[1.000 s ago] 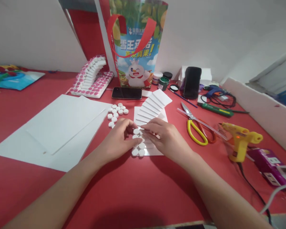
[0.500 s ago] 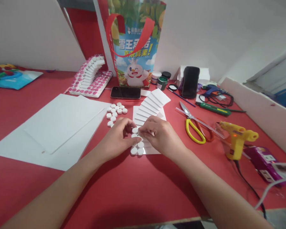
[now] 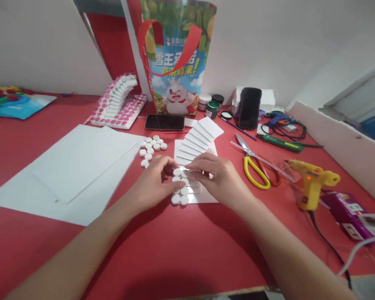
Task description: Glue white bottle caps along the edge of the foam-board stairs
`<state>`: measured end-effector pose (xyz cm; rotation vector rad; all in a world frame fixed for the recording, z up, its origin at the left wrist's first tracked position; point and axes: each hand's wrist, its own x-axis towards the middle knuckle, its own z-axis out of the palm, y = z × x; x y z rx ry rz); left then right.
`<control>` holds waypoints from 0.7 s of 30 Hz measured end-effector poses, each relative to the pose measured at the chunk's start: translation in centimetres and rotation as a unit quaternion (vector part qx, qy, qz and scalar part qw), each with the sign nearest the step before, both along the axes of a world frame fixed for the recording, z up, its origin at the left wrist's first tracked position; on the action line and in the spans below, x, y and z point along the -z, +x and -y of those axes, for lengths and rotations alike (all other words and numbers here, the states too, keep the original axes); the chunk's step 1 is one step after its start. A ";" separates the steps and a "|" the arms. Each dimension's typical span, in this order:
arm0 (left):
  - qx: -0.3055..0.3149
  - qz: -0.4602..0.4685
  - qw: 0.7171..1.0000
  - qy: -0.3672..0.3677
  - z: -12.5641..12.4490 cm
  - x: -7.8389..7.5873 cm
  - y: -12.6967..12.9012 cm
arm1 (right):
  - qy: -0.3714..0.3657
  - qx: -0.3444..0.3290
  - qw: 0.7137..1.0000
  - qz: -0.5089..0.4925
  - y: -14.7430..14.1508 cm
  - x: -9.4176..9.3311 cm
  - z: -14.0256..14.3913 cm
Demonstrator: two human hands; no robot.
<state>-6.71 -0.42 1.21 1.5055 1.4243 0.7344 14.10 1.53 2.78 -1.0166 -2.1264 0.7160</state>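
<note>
Small white round discs (image 3: 184, 191) are lined up in two short columns along the left edge of a white board (image 3: 211, 197). A fan of overlapping white stepped strips (image 3: 197, 139) lies on that board. My left hand (image 3: 158, 177) is curled around the upper left of the columns, its thumb resting on the discs and its other fingertips partly hidden. My right hand (image 3: 217, 173) hovers over the strips, fingertips beside the top right disc, fingers slightly apart with nothing visible in them. Loose white discs (image 3: 150, 146) lie past my left hand.
White sheets (image 3: 65, 166) cover the left side. Behind stand a printed bag (image 3: 178, 62), a phone (image 3: 164, 122), paint jars (image 3: 212, 109) and a pink-dotted stair model (image 3: 118, 102). To the right are scissors (image 3: 256, 171), a yellow glue gun (image 3: 311, 183) and a purple power strip (image 3: 346, 212).
My right hand has drawn slightly to the right and its pinch has loosened, leaving the top right disc more exposed. My left hand has stayed in place.
</note>
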 end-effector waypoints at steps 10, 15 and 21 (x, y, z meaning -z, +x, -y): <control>-0.002 0.011 1.000 0.004 -0.1 0.2 0.0 | 0.004 -0.033 0.999 0.006 -0.5 0.6 -0.1; -0.002 0.013 1.000 0.007 -0.1 0.2 0.0 | 0.012 -0.022 0.999 0.025 -0.7 0.7 0.3; -0.008 0.012 1.000 0.005 -0.1 0.0 0.2 | 0.008 -0.019 0.999 0.047 -0.9 0.4 0.4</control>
